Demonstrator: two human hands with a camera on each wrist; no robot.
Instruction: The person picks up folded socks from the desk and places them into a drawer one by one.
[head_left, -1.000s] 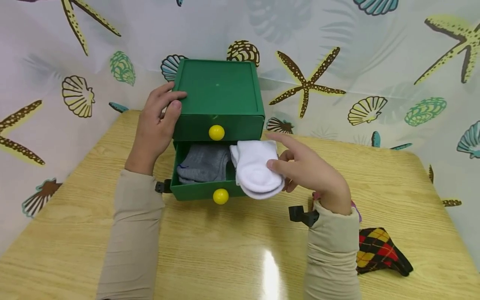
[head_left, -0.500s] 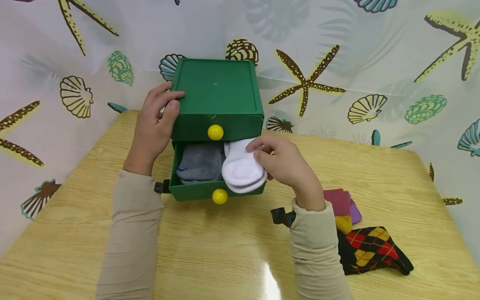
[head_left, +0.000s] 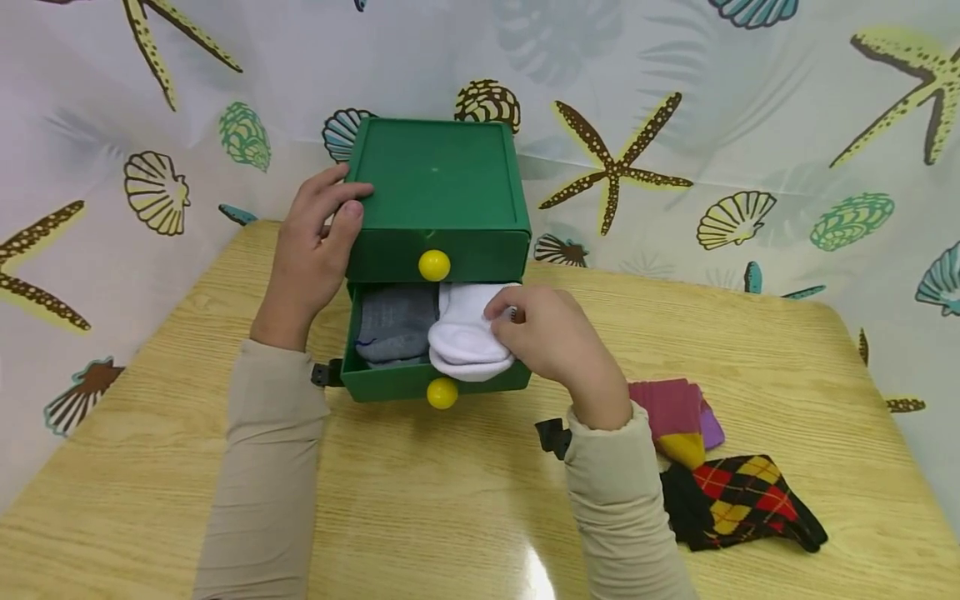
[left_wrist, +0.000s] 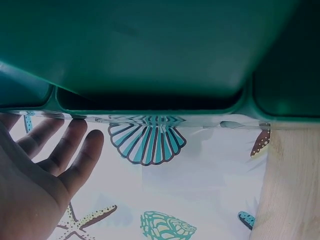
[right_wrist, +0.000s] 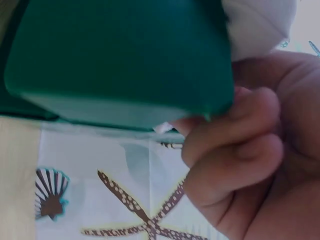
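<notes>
A small green chest of drawers stands on the table, its lower drawer pulled out. Folded grey socks lie in the left part of that drawer. Folded white socks are at its right, their toe end over the front wall. My right hand pinches the white socks by their right edge. In the right wrist view its curled fingers are beside the drawer's right wall, and a bit of white sock shows. My left hand rests on the chest's left side with extended fingers, one on the top.
Right of my right forearm lie folded maroon socks with a yellow part, something purple beneath them, and argyle socks. Yellow knobs stick out from both drawer fronts. Behind the wooden table hangs a shell-patterned cloth.
My right hand has brought the white socks leftward and down into the open drawer, beside the grey socks. More of the maroon and argyle socks shows. The left hand stays in place.
</notes>
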